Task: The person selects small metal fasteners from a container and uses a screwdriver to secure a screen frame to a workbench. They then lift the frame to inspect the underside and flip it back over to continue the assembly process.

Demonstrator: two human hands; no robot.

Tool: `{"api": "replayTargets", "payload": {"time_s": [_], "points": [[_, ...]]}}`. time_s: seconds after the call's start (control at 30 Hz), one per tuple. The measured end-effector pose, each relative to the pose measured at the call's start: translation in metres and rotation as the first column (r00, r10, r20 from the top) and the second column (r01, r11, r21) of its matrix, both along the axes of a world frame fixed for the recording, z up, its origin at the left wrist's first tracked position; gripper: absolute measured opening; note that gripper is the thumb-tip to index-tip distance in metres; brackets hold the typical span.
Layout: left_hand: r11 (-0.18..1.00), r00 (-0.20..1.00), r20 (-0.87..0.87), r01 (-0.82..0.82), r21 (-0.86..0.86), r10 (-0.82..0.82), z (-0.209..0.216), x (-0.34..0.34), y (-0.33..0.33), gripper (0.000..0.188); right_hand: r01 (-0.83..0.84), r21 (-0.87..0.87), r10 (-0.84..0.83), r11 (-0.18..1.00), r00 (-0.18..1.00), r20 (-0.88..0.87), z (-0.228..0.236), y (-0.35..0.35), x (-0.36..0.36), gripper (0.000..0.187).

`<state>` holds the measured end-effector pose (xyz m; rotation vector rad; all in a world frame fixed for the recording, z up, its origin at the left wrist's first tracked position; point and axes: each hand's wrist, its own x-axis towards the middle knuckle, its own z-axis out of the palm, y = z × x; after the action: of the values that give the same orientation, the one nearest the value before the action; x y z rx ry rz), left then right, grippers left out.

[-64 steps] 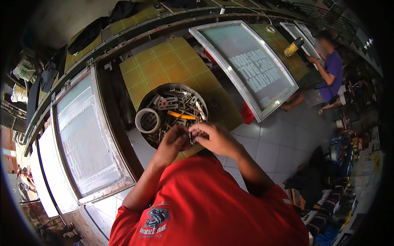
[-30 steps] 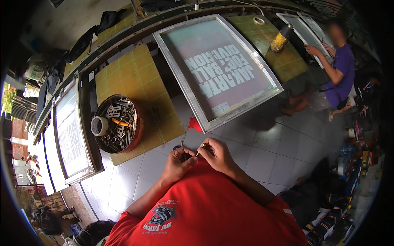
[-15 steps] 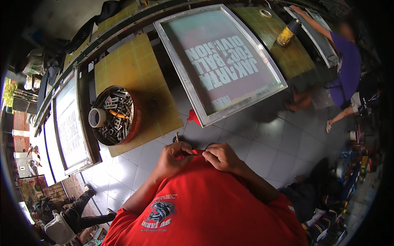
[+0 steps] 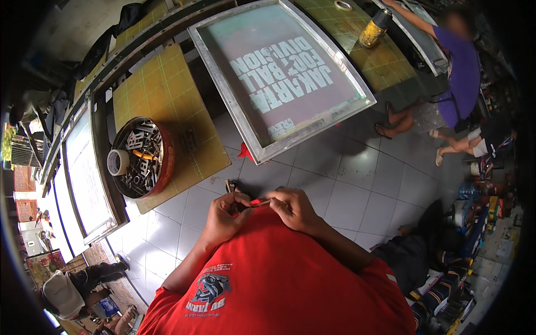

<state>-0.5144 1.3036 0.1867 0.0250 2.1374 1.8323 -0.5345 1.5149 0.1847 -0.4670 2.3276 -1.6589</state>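
Close in front of my red shirt, my left hand [image 4: 225, 218] and my right hand [image 4: 297, 211] face each other with bent fingers. A small thin metal-looking piece [image 4: 261, 204] spans the gap between their fingertips, pinched from both sides; its exact kind is too small to make out. Above the knuckles of my left hand a short brass-coloured piece [image 4: 229, 185] sticks up, seemingly held by the same fingers. To the left, a round red tin [image 4: 166, 162] full of bolts, metal clamps and an orange-handled tool sits on a yellow-brown board.
A roll of tape [image 4: 118, 162] rests on the tin's rim. Ahead is a framed printing screen [image 4: 259, 151], with another screen [image 4: 89, 184] far left. A yellow bottle-like can [image 4: 374, 29] stands on a board [image 4: 391, 61]. A person in purple [image 4: 466, 72] works at the right.
My view has shifted, so the boards and screens sit further left and up. My hands have risen slightly off the shirt, and the thin piece between them now shows more clearly.
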Motion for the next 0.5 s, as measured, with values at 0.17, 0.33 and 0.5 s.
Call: {"api": "replayTargets", "payload": {"time_s": [0.17,0.33,0.5], "points": [[0.998,0.998,0.061,-0.002,0.067,-0.002,-0.005,0.008,0.005,0.013,0.039,-0.11,-0.049,0.993,0.995,-0.091,-0.004,0.003,0.008,0.021],[0.998,0.997,0.052,0.057,0.033,-0.058,0.0,0.014,0.017,0.014,-0.083,0.201,0.066,0.976,0.994,0.091,-0.003,0.015,0.004,0.015],[1.0,0.993,0.12,-0.009,-0.013,0.011,-0.014,0.013,0.017,0.014,0.062,-0.074,-0.074,0.995,0.983,-0.167,-0.002,0.017,0.015,0.013]]}}
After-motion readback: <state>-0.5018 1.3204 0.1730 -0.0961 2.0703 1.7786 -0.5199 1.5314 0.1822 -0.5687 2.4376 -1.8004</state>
